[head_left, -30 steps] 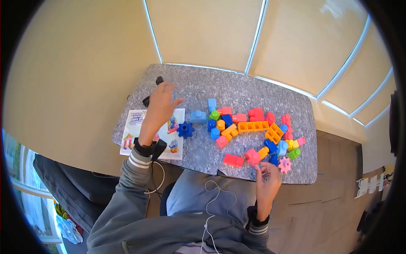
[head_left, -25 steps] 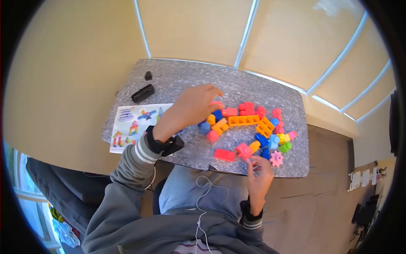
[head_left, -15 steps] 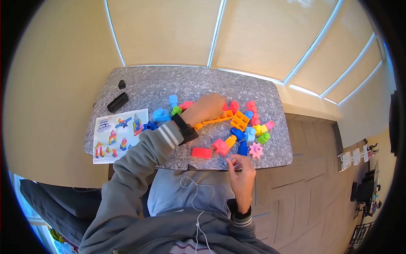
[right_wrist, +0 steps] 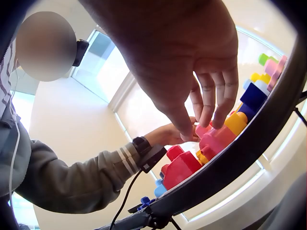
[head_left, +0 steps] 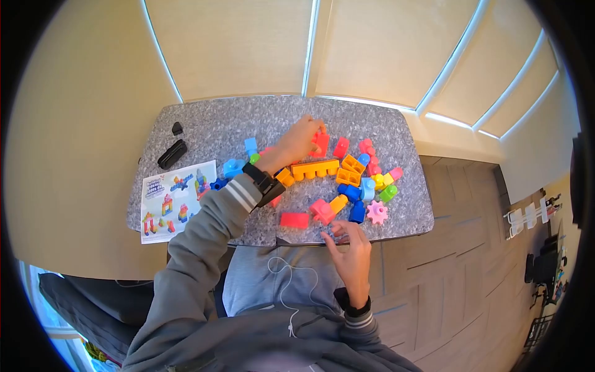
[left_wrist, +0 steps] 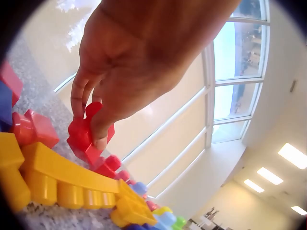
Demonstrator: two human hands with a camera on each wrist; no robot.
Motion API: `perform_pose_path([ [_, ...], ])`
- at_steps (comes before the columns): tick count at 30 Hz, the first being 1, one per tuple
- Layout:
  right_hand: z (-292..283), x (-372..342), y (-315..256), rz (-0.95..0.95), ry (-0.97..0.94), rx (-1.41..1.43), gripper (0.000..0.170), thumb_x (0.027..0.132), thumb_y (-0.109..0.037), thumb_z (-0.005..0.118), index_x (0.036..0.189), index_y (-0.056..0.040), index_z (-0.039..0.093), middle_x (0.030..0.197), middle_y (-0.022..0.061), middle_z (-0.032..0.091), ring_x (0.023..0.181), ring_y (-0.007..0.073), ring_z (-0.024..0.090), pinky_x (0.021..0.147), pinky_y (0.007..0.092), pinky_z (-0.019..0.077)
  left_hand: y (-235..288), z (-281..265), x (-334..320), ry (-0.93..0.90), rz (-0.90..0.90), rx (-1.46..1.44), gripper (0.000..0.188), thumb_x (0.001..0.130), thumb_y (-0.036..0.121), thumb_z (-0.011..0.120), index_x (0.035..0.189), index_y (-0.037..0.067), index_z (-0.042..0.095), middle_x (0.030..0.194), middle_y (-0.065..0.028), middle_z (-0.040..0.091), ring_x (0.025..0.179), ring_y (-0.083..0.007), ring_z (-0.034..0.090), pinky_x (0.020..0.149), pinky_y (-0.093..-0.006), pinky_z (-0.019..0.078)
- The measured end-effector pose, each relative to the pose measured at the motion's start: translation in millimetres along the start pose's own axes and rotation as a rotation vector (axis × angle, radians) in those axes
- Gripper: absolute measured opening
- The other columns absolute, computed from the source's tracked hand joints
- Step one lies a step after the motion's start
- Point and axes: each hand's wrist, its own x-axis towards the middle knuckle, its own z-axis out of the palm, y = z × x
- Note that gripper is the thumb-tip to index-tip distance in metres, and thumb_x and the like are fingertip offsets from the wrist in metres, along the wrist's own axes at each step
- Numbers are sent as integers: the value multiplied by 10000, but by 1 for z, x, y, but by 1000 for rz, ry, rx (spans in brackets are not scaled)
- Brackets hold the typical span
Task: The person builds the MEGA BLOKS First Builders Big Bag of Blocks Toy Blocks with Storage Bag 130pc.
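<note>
A grey speckled table (head_left: 211,118) stands against beige panels (head_left: 372,53). At its near edge is the right hand (head_left: 352,254), thumb apart from loosely bent fingers, just beside one pink block (head_left: 322,211); one red brick (head_left: 294,220) and one pink gear (head_left: 377,212) flank them. One orange strip (head_left: 315,169) lies farther in. The left forearm hides several pieces, leaving their count uncertain, and one blue gear (head_left: 218,183) shows partly beside one printed sheet (head_left: 176,201). Beyond the strip, the left hand (head_left: 297,143) pinches one red block (left_wrist: 79,136), partly covered by fingers, well apart from the right hand. Two black objects (head_left: 172,154) lie far left.
</note>
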Motion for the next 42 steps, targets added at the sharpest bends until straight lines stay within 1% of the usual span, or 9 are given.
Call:
perform_pose_path([
  [4,10,-6,4,4,-37,36,368,954,-103,964,1266,-29,785,1108,148,825,902,292,805,786,399,650,70,-54,-23,-18,-48,-100,497,885,26,913,1360,96,784,1404,-198,735,1340,-401,698,1075,-489,605],
  [9,24,-6,4,10,-251,179,433,996,-67,912,1402,-21,768,1230,195,835,986,336,829,892,431,659,120,-63,-96,-18,357,-161,594,919,37,873,1496,131,769,1408,-151,797,1260,-403,760,1076,-490,610],
  [12,28,-1,-2,-148,-314,211,397,1034,-24,846,1422,-15,767,1204,213,834,995,362,829,934,446,651,139,-66,-134,-89,182,-166,636,933,72,876,1550,140,732,1375,-155,803,1238,-411,765,1108,-507,594],
  [15,19,0,-2,-20,-326,195,357,1031,62,761,1380,-9,777,1191,210,836,1013,374,827,948,449,645,149,-65,-164,-122,3,-150,684,939,87,876,1596,153,698,1345,-165,803,1265,-391,751,1112,-518,572],
  [19,-1,7,17,61,-216,110,351,965,169,663,1230,-13,803,1142,185,834,1027,364,819,927,443,636,131,-36,-182,-192,-31,-60,702,936,105,886,1607,149,686,1291,-158,811,1256,-363,746,1115,-521,541],
  [21,-14,12,10,68,-214,80,333,966,171,659,1199,-16,806,1119,181,828,1017,370,812,918,449,630,122,-20,-187,-188,114,8,724,937,110,891,1622,146,660,1237,-145,818,1223,-353,755,1129,-504,506],
  [26,-17,14,5,28,-165,28,312,962,182,649,1134,-23,809,1072,173,811,1004,391,790,893,463,610,122,-5,-182,-181,61,0,747,952,102,883,1641,125,594,1221,-143,817,1236,-363,753,1170,-508,476],
  [35,-38,59,-2,-59,-154,-28,274,979,140,693,1179,-18,793,1142,181,814,1034,408,783,913,470,608,125,-17,-196,-123,0,37,760,978,46,838,1672,115,537,1331,-170,785,1313,-400,728,1219,-584,468],
  [42,-21,150,26,-262,-160,-275,450,996,90,692,1432,-19,722,1439,255,753,1359,453,717,1129,517,584,126,-24,-219,-45,-72,13,608,1002,36,792,1587,130,653,1428,-166,748,1316,-427,717,1099,-528,593],
])
